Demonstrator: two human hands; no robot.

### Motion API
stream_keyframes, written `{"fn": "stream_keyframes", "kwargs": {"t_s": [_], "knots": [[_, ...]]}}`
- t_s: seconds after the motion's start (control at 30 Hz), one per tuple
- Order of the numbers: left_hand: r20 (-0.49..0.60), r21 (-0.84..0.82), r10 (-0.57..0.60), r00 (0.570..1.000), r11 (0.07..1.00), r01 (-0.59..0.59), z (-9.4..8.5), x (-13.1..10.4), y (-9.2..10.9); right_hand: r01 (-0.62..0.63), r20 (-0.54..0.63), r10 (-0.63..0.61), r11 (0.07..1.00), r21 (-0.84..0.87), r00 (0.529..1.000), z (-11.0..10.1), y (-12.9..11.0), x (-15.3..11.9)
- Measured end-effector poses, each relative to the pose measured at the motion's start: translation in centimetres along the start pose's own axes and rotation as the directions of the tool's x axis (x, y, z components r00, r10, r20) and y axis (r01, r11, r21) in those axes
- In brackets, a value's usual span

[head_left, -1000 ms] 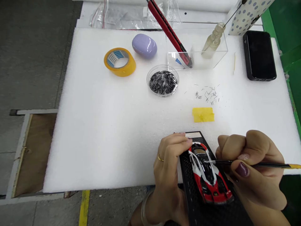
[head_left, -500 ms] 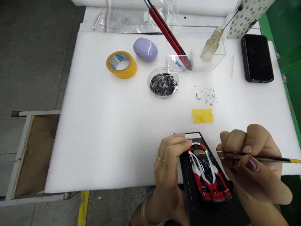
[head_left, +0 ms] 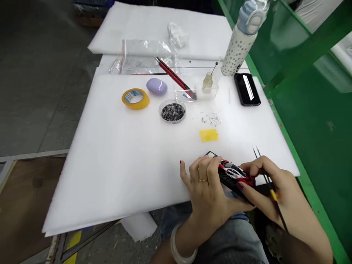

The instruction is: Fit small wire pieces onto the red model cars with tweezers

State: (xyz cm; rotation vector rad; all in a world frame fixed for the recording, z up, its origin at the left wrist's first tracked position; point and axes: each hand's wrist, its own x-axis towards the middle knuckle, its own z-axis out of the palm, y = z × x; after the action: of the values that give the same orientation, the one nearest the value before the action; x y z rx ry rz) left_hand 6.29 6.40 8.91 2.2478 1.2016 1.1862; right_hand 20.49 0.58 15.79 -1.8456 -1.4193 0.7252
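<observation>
A red, white and black model car (head_left: 235, 171) sits on a black base (head_left: 231, 183) at the front edge of the white foam sheet. My left hand (head_left: 207, 183) is wrapped over the base's left side, its fingers near the car's front. At the car's rear end, my right hand (head_left: 266, 179) has its thumb and index finger pressed on the body. Black tweezers with a yellow band (head_left: 272, 194) are tucked in that same hand, tips pointing up and away from the car. Beyond the hands lies a yellow tape piece (head_left: 209, 135).
Behind are a clear dish of thin black slivers (head_left: 173, 112), loose slivers (head_left: 211, 119), a yellow tape roll (head_left: 137, 104) and a lilac rounded object (head_left: 157, 86). A clear box (head_left: 211, 96) holds a small bottle (head_left: 207, 81); a red knife (head_left: 176, 77) leans there. A phone-like black device (head_left: 247, 90) lies right.
My right hand has gone from holding the tweezers beside the car to gripping the car's rear, the tweezers now tucked away. The car and base have turned, and the view has pulled back.
</observation>
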Motion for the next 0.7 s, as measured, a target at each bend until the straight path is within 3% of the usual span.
{"fn": "stream_keyframes", "kwargs": {"t_s": [0.1, 0.2, 0.3, 0.37, 0.43, 0.5, 0.57, 0.63, 0.7], "knots": [[0.037, 0.071, 0.031, 0.999, 0.997, -0.033, 0.7, -0.5, 0.2, -0.011, 0.004, 0.010, 0.999, 0.033, 1.000, 0.2, 0.7, 0.1], [0.033, 0.036, 0.113, 0.993, 0.993, -0.115, 0.3, -0.4, -0.3, -0.034, -0.032, 0.038, 0.993, 0.111, 0.999, 0.1, 1.9, -0.5], [-0.020, -0.019, 0.222, 0.975, 0.975, -0.223, -0.6, 0.3, -1.7, -0.052, -0.222, 0.069, 0.995, 0.081, 0.973, -1.7, 4.7, -1.0], [0.008, 0.024, 0.238, 0.971, 0.971, -0.238, -1.0, 0.8, -2.9, -0.140, -0.436, 0.112, 0.990, -0.032, 0.893, -4.0, 7.8, -0.9], [0.051, 0.121, 0.190, 0.981, 0.973, -0.194, -1.0, 1.0, -4.0, -0.312, -0.624, 0.170, 0.942, -0.125, 0.763, -6.9, 11.2, -0.6], [0.095, 0.187, 0.128, 0.987, 0.972, -0.144, -0.8, 0.9, -4.8, -0.447, -0.733, 0.204, 0.881, -0.151, 0.649, -9.8, 14.2, -0.5], [0.144, 0.200, 0.141, 0.980, 0.965, -0.168, -0.6, 0.5, -5.4, -0.502, -0.786, 0.207, 0.852, -0.149, 0.583, -11.4, 16.0, -1.1], [0.158, 0.176, 0.203, 0.966, 0.957, -0.229, -0.6, 0.1, -5.8, -0.508, -0.823, 0.179, 0.848, -0.148, 0.539, -10.9, 16.2, -2.5], [0.140, 0.149, 0.236, 0.962, 0.955, -0.256, -0.6, -0.1, -6.2, -0.485, -0.850, 0.130, 0.860, -0.160, 0.511, -8.3, 15.0, -4.5]]}}
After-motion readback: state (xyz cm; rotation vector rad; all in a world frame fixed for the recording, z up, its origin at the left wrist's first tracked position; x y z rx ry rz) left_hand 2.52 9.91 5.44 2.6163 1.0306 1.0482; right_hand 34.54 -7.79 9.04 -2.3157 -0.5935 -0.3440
